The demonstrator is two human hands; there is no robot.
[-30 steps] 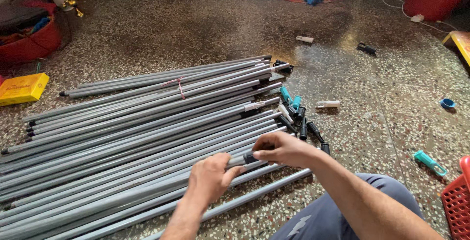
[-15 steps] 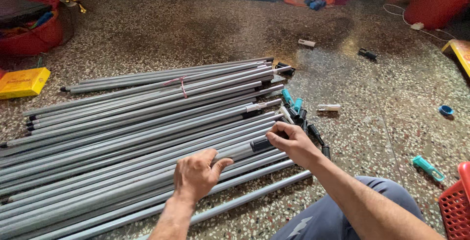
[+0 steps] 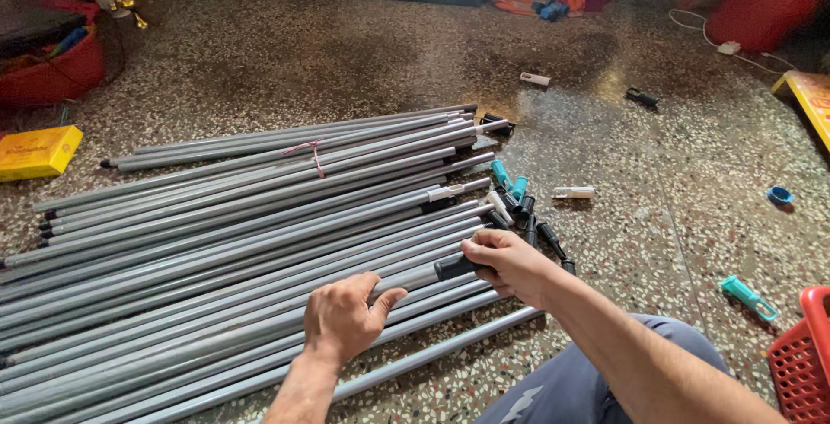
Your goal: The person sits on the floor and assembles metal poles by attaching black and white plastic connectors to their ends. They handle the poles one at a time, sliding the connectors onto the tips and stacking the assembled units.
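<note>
Head view, lower centre: left hand (image 3: 341, 318) grips a grey pole (image 3: 259, 320) running lower-left to centre-right; right hand (image 3: 510, 261) closes on its black end cap (image 3: 454, 267).

- Pipes (image 3: 259, 216): grey, some ends white or black.
- Cap (image 3: 456, 267): black.
- Tie (image 3: 313, 154): pink.
- Floor (image 3: 363, 61): speckled brown-grey terrazzo.
- Box (image 3: 36, 151): yellow.
- Basket (image 3: 800, 355): red lattice.
- Connectors (image 3: 508, 184): teal.
- Trousers (image 3: 588, 381): blue-grey.
</note>
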